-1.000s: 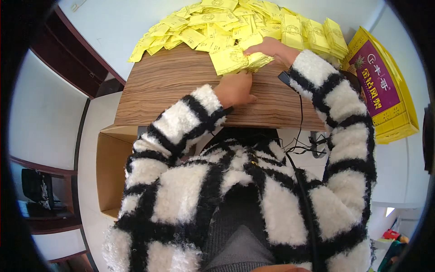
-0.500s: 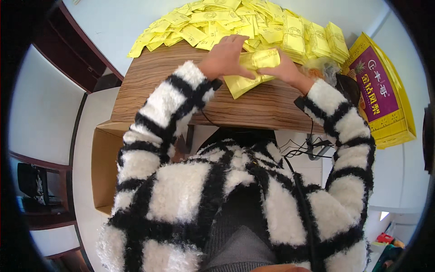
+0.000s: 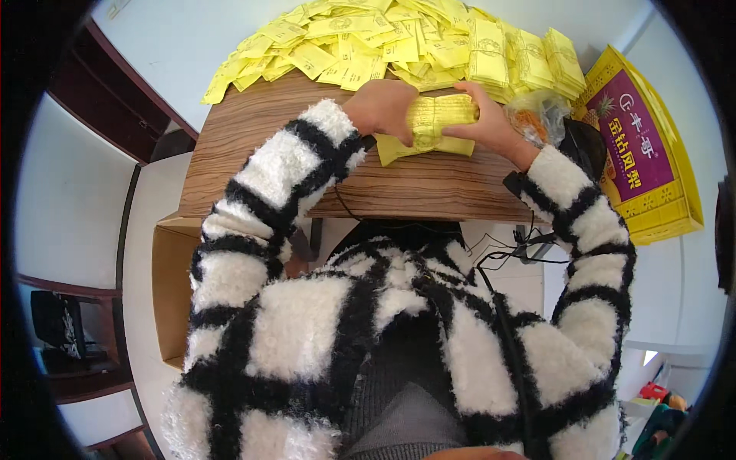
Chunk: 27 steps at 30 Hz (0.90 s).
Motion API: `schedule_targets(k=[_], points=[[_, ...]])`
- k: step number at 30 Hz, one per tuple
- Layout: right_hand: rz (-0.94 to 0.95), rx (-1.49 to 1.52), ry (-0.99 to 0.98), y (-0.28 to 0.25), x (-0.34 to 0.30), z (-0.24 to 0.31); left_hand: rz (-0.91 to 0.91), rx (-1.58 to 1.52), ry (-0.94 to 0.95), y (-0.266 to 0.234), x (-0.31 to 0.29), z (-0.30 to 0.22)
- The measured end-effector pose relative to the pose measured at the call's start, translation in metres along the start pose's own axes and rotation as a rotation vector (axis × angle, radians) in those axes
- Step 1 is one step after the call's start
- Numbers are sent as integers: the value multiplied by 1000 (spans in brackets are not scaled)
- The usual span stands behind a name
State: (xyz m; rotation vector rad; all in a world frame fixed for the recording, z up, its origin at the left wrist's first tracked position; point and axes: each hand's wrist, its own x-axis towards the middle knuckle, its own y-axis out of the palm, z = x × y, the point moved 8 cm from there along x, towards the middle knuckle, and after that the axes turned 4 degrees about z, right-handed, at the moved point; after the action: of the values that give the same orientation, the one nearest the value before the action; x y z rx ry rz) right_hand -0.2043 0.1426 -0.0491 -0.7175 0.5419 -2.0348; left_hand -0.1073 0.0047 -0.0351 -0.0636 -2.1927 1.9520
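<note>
Between my two hands is a thick bundle of yellow paper packets, its stacked edges turned up toward me. My left hand is closed round the bundle's left end, and my right hand grips the right end with thumb and fingers. Beneath the bundle, more yellow packets lie on the wooden table near its front edge. Behind my hands spreads a large heap of loose yellow packets. To the right of that heap stand neat bundles of the same packets.
A clear plastic bag with something orange lies right of my right hand. Past the table at the right stands a yellow and purple carton. An open cardboard box is at lower left; black cables hang below the table edge.
The bundle has been tipped so its stacked edges now face up. My left hand has closed in from spread fingers onto its left end. The view has shifted slightly.
</note>
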Motion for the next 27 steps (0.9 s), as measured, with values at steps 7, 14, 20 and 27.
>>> schedule_targets(k=[7,14,20,27], points=[[253,-477,-93,9,4,24,-13,25,14,2,1,-5],[258,-758,-208,21,7,42,74,-10,-9,1,3,-6],[273,-728,-205,22,14,42,72,25,-38,-7,1,-8],[212,-742,-310,19,13,38,89,4,-63,-4,0,-10]])
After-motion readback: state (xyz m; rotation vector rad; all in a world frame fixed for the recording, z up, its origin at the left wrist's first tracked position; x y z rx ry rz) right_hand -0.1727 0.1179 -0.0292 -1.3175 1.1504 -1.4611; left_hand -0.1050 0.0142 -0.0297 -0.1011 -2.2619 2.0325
